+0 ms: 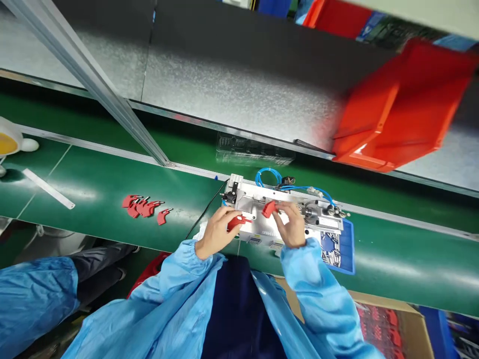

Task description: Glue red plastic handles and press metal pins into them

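Note:
My left hand (pixel 219 232) is closed on a red plastic part (pixel 235 223) at the front left of a silver metal fixture (pixel 262 227). Between the fingers of my right hand (pixel 292 224) is another red plastic part (pixel 268 209), held above the middle of the same fixture. Blue air hoses (pixel 269 174) curl behind the fixture. At its right end a blue tray (pixel 347 249) holds many small metal pins (pixel 331 257). Left of the fixture, several red parts with metal pins (pixel 144 207) lie in a group on the green bench.
The green bench (pixel 101 184) runs across the view. A large red bin (pixel 407 109) overhangs the shelf edge at right. A metal post (pixel 112 99) rises at left, near a white strip (pixel 48 188). Clear plastic trays (pixel 254 149) lie behind. Another person's blue sleeve (pixel 37 294) shows at lower left.

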Action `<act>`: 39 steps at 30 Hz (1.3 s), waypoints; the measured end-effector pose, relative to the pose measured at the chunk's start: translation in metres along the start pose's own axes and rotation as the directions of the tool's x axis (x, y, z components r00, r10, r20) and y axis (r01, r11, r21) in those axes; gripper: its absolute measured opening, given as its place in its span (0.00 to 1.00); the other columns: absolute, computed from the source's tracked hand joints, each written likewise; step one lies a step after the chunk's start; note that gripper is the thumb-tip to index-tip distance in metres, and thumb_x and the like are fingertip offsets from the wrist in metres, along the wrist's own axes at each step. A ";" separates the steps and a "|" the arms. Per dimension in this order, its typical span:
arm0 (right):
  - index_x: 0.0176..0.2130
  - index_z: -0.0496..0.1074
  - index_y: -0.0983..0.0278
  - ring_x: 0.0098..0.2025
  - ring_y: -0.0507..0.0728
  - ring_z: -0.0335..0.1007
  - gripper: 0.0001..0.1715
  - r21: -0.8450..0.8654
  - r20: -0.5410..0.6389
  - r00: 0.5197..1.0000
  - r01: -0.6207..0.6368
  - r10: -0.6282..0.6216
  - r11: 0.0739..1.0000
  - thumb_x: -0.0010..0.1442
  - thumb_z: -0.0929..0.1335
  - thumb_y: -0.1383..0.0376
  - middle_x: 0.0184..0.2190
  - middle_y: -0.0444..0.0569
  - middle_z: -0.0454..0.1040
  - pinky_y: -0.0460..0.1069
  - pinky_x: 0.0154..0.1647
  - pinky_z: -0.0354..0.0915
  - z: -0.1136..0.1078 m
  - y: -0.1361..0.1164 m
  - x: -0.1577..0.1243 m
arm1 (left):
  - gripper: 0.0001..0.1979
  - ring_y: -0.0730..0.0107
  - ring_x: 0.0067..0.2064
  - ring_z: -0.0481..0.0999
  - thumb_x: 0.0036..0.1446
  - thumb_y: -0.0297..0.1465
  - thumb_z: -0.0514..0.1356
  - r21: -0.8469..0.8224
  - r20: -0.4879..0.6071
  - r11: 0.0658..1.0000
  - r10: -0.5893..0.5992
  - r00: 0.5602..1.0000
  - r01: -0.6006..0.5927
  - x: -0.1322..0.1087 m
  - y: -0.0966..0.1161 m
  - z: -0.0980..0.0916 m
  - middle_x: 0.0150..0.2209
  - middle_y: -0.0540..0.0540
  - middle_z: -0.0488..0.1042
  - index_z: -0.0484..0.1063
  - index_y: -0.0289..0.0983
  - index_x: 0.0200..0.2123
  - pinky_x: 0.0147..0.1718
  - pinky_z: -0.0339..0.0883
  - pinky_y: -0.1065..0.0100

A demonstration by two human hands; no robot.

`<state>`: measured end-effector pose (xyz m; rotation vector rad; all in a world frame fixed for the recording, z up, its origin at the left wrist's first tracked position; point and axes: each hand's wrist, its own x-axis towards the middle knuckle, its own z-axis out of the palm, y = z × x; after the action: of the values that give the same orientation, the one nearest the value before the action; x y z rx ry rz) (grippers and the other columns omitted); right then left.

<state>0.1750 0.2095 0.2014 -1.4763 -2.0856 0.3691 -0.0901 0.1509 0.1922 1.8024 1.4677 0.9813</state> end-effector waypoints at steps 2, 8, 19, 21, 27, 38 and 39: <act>0.42 0.77 0.60 0.45 0.65 0.77 0.11 0.019 0.071 0.997 -0.040 0.038 0.999 0.70 0.66 0.58 0.41 0.54 0.77 0.60 0.49 0.76 -0.003 0.014 -0.027 | 0.15 0.57 0.54 0.77 0.66 0.27 0.63 0.197 0.074 0.980 0.015 0.997 -0.029 0.020 0.005 0.016 0.53 0.41 0.75 0.76 0.40 0.55 0.57 0.72 0.61; 0.38 0.77 0.60 0.42 0.65 0.76 0.10 0.014 0.073 0.995 -0.075 0.074 0.997 0.64 0.66 0.65 0.39 0.55 0.78 0.61 0.46 0.77 0.024 0.040 -0.064 | 0.09 0.52 0.49 0.78 0.68 0.24 0.59 0.484 0.132 0.875 -0.057 0.990 -0.015 0.073 0.013 0.056 0.47 0.38 0.74 0.74 0.36 0.50 0.46 0.73 0.57; 0.40 0.80 0.59 0.47 0.66 0.73 0.11 0.052 0.060 0.994 -0.098 0.094 0.994 0.65 0.67 0.69 0.43 0.55 0.80 0.60 0.49 0.74 0.038 0.051 -0.076 | 0.11 0.50 0.51 0.74 0.71 0.25 0.54 0.637 0.093 0.770 -0.030 0.995 -0.036 0.050 0.011 0.059 0.50 0.36 0.76 0.77 0.39 0.47 0.46 0.69 0.54; 0.41 0.80 0.59 0.47 0.66 0.73 0.11 0.061 0.063 0.995 -0.086 0.082 0.994 0.65 0.66 0.68 0.43 0.55 0.80 0.60 0.50 0.73 0.039 0.053 -0.072 | 0.12 0.50 0.50 0.74 0.71 0.26 0.53 0.646 0.073 0.763 -0.041 0.997 -0.016 0.051 0.011 0.061 0.48 0.36 0.76 0.77 0.39 0.45 0.46 0.69 0.54; 0.44 0.80 0.59 0.48 0.67 0.73 0.13 0.098 0.055 0.997 -0.058 0.053 0.994 0.64 0.66 0.66 0.45 0.55 0.80 0.61 0.51 0.74 0.038 0.052 -0.070 | 0.10 0.52 0.51 0.74 0.71 0.25 0.55 0.650 0.024 0.759 -0.056 0.998 0.027 0.056 0.016 0.069 0.50 0.37 0.76 0.77 0.39 0.46 0.46 0.68 0.57; 0.45 0.80 0.60 0.51 0.68 0.76 0.16 0.125 -0.081 0.980 -0.170 0.181 0.978 0.69 0.64 0.58 0.45 0.57 0.80 0.64 0.55 0.73 -0.019 0.077 -0.131 | 0.13 0.49 0.52 0.75 0.70 0.27 0.54 0.596 -0.084 0.801 -0.009 0.996 0.057 0.039 0.002 0.071 0.49 0.35 0.78 0.79 0.39 0.48 0.53 0.71 0.52; 0.45 0.80 0.60 0.50 0.68 0.76 0.16 0.118 -0.084 0.976 -0.192 0.202 0.974 0.69 0.64 0.58 0.45 0.56 0.80 0.63 0.55 0.73 -0.024 0.080 -0.139 | 0.15 0.49 0.54 0.75 0.71 0.28 0.53 0.579 -0.087 0.814 0.001 0.996 0.050 0.032 0.000 0.073 0.52 0.34 0.78 0.78 0.38 0.52 0.56 0.70 0.51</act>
<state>0.2850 0.1069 0.1405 -1.6075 -1.8203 0.4717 -0.0251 0.1823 0.1577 2.1674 1.9983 0.6285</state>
